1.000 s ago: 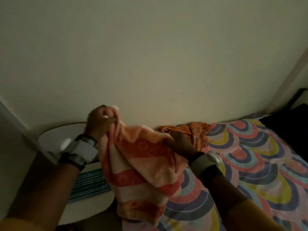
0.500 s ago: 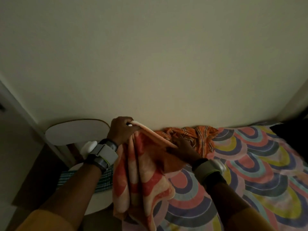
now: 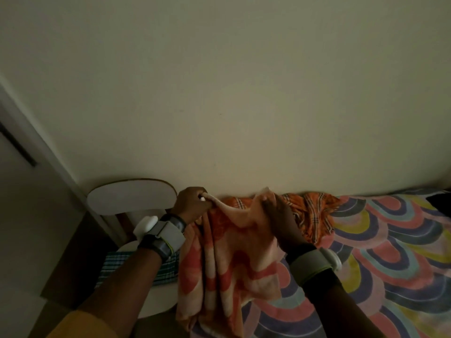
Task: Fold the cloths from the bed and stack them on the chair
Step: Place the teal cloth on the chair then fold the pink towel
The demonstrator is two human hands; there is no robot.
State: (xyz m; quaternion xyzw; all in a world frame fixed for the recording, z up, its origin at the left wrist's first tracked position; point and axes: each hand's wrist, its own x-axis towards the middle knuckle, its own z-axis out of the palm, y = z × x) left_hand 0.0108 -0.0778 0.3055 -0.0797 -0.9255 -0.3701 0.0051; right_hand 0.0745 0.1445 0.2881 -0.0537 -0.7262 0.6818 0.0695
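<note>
You hold the towel (image 3: 229, 259) up by its top edge over the left edge of the bed (image 3: 390, 252), just beside the chair (image 3: 131, 198). It is a soft, thick terry piece with broad peach and orange-red bands. It hangs in long loose folds, and its lower end reaches the bed's near left corner. Your left hand (image 3: 192, 203) grips one upper corner, fingers (image 3: 195, 195) curled tight round a bunched bit of fabric. Your right hand (image 3: 280, 215) pinches the other upper corner, its fingers (image 3: 268, 203) closed narrowly on the cloth so a small tip stands up above them. Between the two hands the top edge sags in a shallow curve. Each wrist carries a pale fabric band with a white plastic unit, the left wristband (image 3: 166, 235) and the right wristband (image 3: 312, 262). Behind the towel, an orange plaid cloth (image 3: 314, 211) lies crumpled at the bed's far edge against the wall. The bed's sheet is printed with overlapping arches in pink, purple, yellow and teal. The chair is white with a rounded backrest and a round seat. On the seat lies a folded green-and-white checked cloth (image 3: 122, 264), flat and partly hidden by your left forearm.
</note>
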